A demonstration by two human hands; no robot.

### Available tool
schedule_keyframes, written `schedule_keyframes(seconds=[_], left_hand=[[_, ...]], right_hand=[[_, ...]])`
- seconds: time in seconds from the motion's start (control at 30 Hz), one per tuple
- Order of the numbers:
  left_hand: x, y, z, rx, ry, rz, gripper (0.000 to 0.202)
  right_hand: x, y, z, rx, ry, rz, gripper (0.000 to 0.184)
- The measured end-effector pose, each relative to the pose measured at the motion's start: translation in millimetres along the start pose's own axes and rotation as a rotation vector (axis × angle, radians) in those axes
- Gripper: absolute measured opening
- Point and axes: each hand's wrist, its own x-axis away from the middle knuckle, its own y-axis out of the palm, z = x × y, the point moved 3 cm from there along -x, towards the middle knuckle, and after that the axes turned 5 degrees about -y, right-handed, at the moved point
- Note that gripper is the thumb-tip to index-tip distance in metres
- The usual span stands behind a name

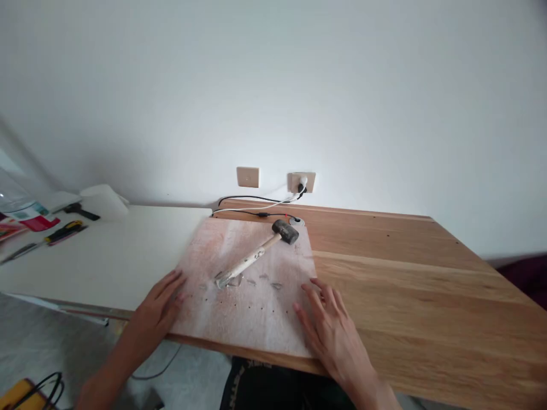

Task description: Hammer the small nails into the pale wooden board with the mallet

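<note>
A pale, worn board lies flat at the front edge of the wooden table. My left hand rests at the board's left edge, fingers stretched out and holding nothing. On the right edge lies my right hand, its fingers spread. Between them a mallet with a black head and a whitish handle lies slantwise on the board, head to the back right. Several small clear or metallic pieces are scattered by the handle; their kind I cannot make out. In front of them runs a row of small dark holes or dots.
On the white tabletop at left are a yellow-and-black handled tool, a black tool and a plastic bottle. Cables run behind the board to a wall socket. The wooden table extends right.
</note>
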Motion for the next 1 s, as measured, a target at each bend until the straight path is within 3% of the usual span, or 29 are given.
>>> schedule_keyframes(seconds=[0.2,0.37,0.5,0.6,0.83,1.0], left_hand=[[-4,-11.6,-9,0.008,-0.038,0.043,0.052],[-8,-52.5,11,-0.030,-0.266,0.302,0.044],[-6,-72.1,25,0.174,-0.461,0.500,0.036],[-12,-68.7,20,0.159,-0.575,0.415,0.034],[-52,-33.0,-9,-0.009,-0.362,0.048,0.050],[-55,-21.9,-5,-0.082,-0.263,-0.020,0.056]], right_hand=[[1,-4,-4,-0.136,0.056,-0.014,0.033],[9,-7,18,-0.222,0.138,0.000,0.032],[10,-8,28,-0.218,0.186,0.036,0.031],[8,-12,27,-0.258,0.178,0.062,0.026],[0,-4,29,-0.271,0.176,0.054,0.032],[3,5,31,-0.252,0.254,0.048,0.037]])
